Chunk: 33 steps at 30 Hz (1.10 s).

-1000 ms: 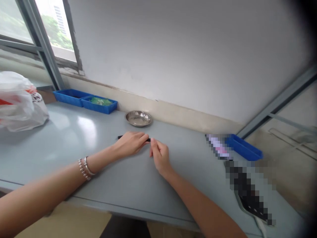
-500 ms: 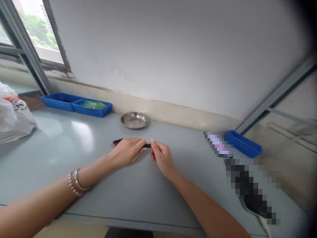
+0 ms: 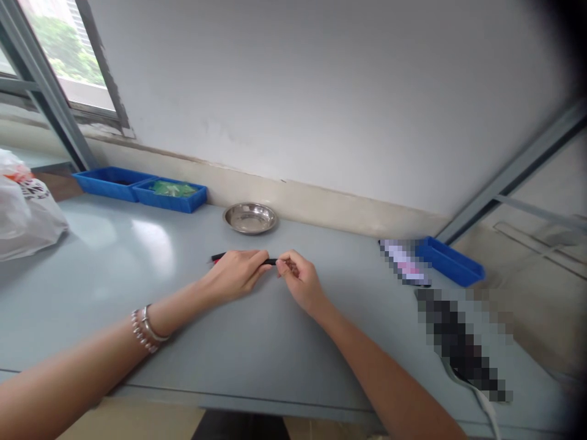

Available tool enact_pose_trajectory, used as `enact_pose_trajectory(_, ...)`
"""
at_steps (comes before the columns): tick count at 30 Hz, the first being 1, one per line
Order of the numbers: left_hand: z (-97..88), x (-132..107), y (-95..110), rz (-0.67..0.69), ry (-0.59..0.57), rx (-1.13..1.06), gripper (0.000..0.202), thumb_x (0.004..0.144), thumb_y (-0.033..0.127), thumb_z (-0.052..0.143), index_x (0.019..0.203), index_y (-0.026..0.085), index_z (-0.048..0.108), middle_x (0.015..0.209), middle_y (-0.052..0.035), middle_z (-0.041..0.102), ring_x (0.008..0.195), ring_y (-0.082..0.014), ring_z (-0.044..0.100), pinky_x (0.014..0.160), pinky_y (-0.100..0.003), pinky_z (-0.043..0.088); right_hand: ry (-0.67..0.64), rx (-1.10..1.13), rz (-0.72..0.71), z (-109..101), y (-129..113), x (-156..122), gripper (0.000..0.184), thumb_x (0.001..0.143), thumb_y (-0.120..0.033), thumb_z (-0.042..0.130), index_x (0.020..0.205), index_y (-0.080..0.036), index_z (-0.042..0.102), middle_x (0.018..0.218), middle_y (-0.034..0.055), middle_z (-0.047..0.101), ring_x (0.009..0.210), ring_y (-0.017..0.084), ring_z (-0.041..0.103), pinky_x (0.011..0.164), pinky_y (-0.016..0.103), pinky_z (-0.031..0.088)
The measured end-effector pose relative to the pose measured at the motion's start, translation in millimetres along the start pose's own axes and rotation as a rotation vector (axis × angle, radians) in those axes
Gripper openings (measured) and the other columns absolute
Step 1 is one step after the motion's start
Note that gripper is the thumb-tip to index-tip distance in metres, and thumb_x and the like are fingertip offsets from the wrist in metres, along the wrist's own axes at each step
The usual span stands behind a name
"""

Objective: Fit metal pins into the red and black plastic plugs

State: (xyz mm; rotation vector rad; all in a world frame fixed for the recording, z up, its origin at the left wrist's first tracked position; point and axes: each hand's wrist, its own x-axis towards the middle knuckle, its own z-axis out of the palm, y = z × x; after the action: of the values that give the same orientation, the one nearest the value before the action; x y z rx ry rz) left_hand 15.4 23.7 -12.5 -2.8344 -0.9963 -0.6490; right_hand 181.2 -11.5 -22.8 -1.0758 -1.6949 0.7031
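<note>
My left hand (image 3: 238, 269), palm down over the table, is closed around a slim black rod-like thing (image 3: 270, 261). Its kind is hard to make out. Past the left side of this hand, a black end and a bit of red (image 3: 217, 258) stick out; whether they belong to the same thing I cannot tell. My right hand (image 3: 300, 278) pinches the rod's right end between thumb and fingers, close beside the left hand. Most of the rod is hidden under my left fingers.
A round steel dish (image 3: 250, 219) sits beyond my hands near the wall. Two blue trays (image 3: 170, 200) stand at the back left, one with green plastic in it. A white plastic bag (image 3: 30, 214) is at far left. Another blue tray (image 3: 452, 263) and blurred-out items (image 3: 458, 342) lie at right.
My right hand's fingers have curled differently around the rod's end, and less of the rod shows between the hands. The left hand keeps its hold. The view has shifted slightly.
</note>
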Motion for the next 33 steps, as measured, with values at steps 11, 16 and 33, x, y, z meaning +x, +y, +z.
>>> enact_pose_trajectory(11, -0.2, 0.5, -2.1, 0.004, -0.006, 0.012, 0.034, 0.089, 0.039, 0.022, 0.073, 0.018, 0.043, 0.061, -0.0018, 0.053, 0.052, -0.0132, 0.049, 0.047, -0.023, 0.027, -0.017, -0.024, 0.039, -1.6, 2.3, 0.8, 0.028, 0.083, -0.037, 0.038, 0.062, -0.019, 0.044, 0.052, -0.0041, 0.044, 0.05, 0.009, 0.041, 0.052, 0.021, 0.034)
enact_pose_trajectory(16, -2.8, 1.1, -1.9, -0.015, -0.032, 0.022, 0.034, 0.089, 0.038, 0.021, 0.074, 0.017, 0.043, 0.061, -0.0015, 0.052, 0.053, -0.0134, 0.049, 0.048, -0.023, 0.028, -0.042, 0.043, 0.08, -2.2, 2.4, 1.9, 0.026, 0.082, -0.042, 0.04, 0.07, -0.019, 0.046, 0.057, -0.0035, 0.047, 0.054, 0.009, 0.045, 0.054, 0.021, 0.037)
enact_pose_trajectory(33, -2.0, 0.2, -0.7, -0.018, -0.053, 0.008, 0.033, 0.09, 0.038, 0.022, 0.078, 0.016, 0.044, 0.063, -0.0017, 0.053, 0.055, -0.014, 0.051, 0.048, -0.023, 0.028, -0.04, 0.164, 0.142, -4.5, 7.2, 4.0, 0.015, 0.075, -0.034, 0.052, 0.078, -0.019, 0.051, 0.056, -0.0026, 0.055, 0.049, 0.01, 0.052, 0.05, 0.023, 0.041)
